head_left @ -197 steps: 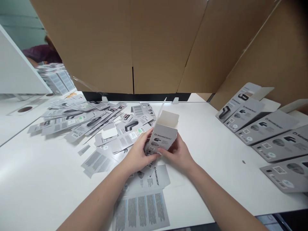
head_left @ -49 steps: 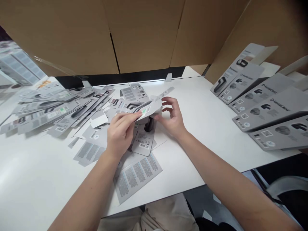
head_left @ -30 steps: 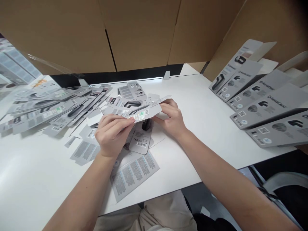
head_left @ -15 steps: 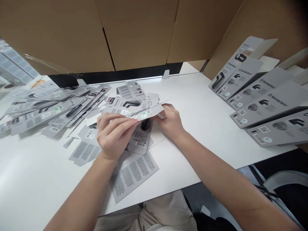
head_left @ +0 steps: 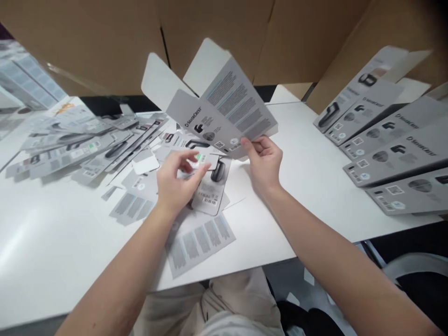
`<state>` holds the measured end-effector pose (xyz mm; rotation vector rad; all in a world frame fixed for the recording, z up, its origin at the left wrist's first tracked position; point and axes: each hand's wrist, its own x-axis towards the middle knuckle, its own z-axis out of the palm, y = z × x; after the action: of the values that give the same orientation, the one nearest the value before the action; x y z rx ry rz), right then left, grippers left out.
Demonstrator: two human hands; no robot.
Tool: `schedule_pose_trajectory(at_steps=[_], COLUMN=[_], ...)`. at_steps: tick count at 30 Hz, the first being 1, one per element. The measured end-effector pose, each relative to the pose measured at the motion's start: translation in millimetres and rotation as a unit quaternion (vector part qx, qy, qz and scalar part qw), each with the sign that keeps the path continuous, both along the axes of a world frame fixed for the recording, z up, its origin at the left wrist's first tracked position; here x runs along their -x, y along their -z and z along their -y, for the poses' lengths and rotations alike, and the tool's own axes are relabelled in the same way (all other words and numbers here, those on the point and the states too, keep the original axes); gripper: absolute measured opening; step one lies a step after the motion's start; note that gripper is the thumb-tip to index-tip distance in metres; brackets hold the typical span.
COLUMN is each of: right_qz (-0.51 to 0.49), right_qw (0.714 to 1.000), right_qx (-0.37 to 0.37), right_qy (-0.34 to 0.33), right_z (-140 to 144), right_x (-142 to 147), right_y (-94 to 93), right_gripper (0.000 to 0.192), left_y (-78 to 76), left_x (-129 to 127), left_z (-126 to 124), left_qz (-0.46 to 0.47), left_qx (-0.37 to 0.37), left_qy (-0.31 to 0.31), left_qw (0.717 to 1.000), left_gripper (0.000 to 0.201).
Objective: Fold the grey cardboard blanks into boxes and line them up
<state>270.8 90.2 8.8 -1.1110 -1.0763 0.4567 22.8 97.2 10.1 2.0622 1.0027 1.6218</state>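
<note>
A grey-and-white folding carton point(head_left: 224, 107), now opened out into shape, is held up above the table with its top flaps spread. My right hand point(head_left: 264, 163) pinches its lower right corner between thumb and fingers. My left hand point(head_left: 178, 179) is at the lower left of the carton, thumb and fingers apart around a small bottom flap point(head_left: 208, 161) with a green mark; whether it touches the flap I cannot tell. Flat cartons lie beneath, among them one with a dark product picture point(head_left: 212, 191) and one with grey text panels point(head_left: 201, 245).
To the left, a fanned pile of flat cartons point(head_left: 84, 149) covers the white table point(head_left: 315, 186). Several formed cartons point(head_left: 395, 154) stand in a row at the right. Brown cardboard walls point(head_left: 217, 23) rise behind and at the right.
The carton, seen nearly edge-on and flat between both hands before, has been raised and opened into shape. My left hand has let its edge go; the right hand moved slightly right.
</note>
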Motion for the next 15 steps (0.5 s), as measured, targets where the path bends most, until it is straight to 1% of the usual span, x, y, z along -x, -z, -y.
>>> schedule_pose_trajectory(at_steps=[2, 3, 4, 6, 7, 9, 11, 13, 15], right_qz=[0.017, 0.025, 0.028, 0.015, 0.002, -0.02, -0.029, -0.038, -0.048], right_qw=[1.0, 0.999, 0.999, 0.998, 0.998, 0.997, 0.996, 0.994, 0.993], right_qx=[-0.003, -0.003, 0.0, 0.014, 0.021, 0.033, 0.049, 0.06, 0.063], right_qy=[-0.012, -0.02, -0.032, -0.056, -0.064, -0.07, -0.072, -0.077, -0.083], right_z=[0.1, 1.0, 2.8, 9.1, 13.5, 23.1, 31.5, 36.3, 37.4], right_x=[1.8, 3.2, 5.1, 9.8, 12.7, 18.7, 24.3, 28.5, 31.1], right_y=[4.5, 6.7, 8.3, 9.0, 8.1, 5.0, 2.8, 2.6, 3.5], right_gripper=[0.064, 0.064, 0.063, 0.061, 0.059, 0.057, 0.055, 0.054, 0.052], left_y=[8.6, 12.8, 16.3, 19.5, 18.7, 12.8, 4.4, -2.7, -6.4], left_x=[-0.5, -0.9, -1.4, -3.1, -4.2, -6.0, -6.6, -5.6, -4.1], left_z=[-7.2, -10.2, -12.2, -11.9, -9.2, 0.7, 13.1, 23.2, 28.2], left_qz=[0.068, 0.091, 0.106, 0.123, 0.129, 0.147, 0.149, 0.107, 0.081], left_qx=[0.098, 0.136, 0.167, 0.203, 0.212, 0.237, 0.282, 0.341, 0.356], left_qy=[0.014, 0.017, 0.025, 0.058, 0.073, 0.08, 0.104, 0.129, 0.134], left_qw=[0.993, 0.986, 0.98, 0.97, 0.966, 0.957, 0.942, 0.925, 0.921], left_gripper=[0.056, 0.064, 0.067, 0.066, 0.065, 0.061, 0.052, 0.039, 0.032])
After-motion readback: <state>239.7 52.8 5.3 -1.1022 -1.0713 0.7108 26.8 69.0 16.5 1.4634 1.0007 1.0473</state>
